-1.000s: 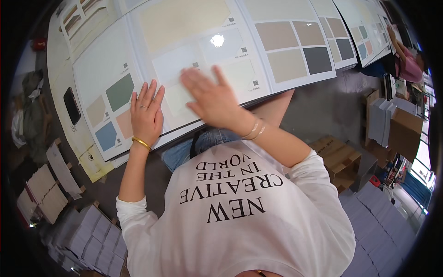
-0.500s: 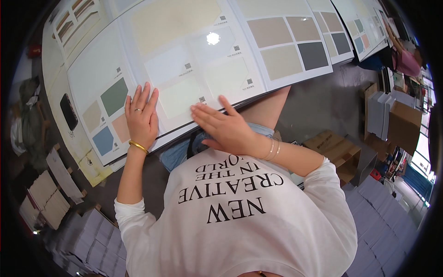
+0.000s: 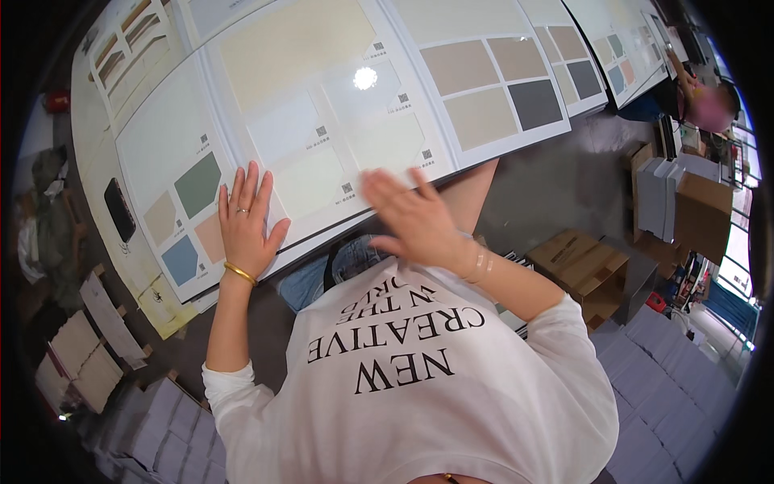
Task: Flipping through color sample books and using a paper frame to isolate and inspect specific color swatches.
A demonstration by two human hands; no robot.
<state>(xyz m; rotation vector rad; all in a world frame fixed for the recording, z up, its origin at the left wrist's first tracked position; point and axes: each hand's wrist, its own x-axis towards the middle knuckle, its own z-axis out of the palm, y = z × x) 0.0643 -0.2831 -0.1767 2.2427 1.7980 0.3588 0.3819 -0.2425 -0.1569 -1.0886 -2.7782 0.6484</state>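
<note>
A large fold-out colour sample book [image 3: 307, 185] lies opened out on the table, its white panels bearing glossy swatches in cream, beige, green, blue, peach and dark grey. My left hand [image 3: 248, 230] rests flat on it, fingers extended and thumb apart, by the fold between the left and middle panels and partly over the peach swatch. Near the front edge of the middle panel is my right hand [image 3: 415, 216], fingers stretched out and smeared by motion. Whether its fingertips touch the panel I cannot tell. Neither hand holds anything.
A dark phone [image 3: 120, 210] lies on the table at the left. More sample panels [image 3: 617, 48] continue to the right, where another person [image 3: 709, 106] is. Cardboard boxes [image 3: 576, 262] and stacks of paper [image 3: 661, 387] stand on the floor at the right, with further stacks [image 3: 161, 427] lower left.
My right hand has shifted right along the panel's front edge. My left hand stays on the book, its thumb now spread outward. The view has shifted slightly.
</note>
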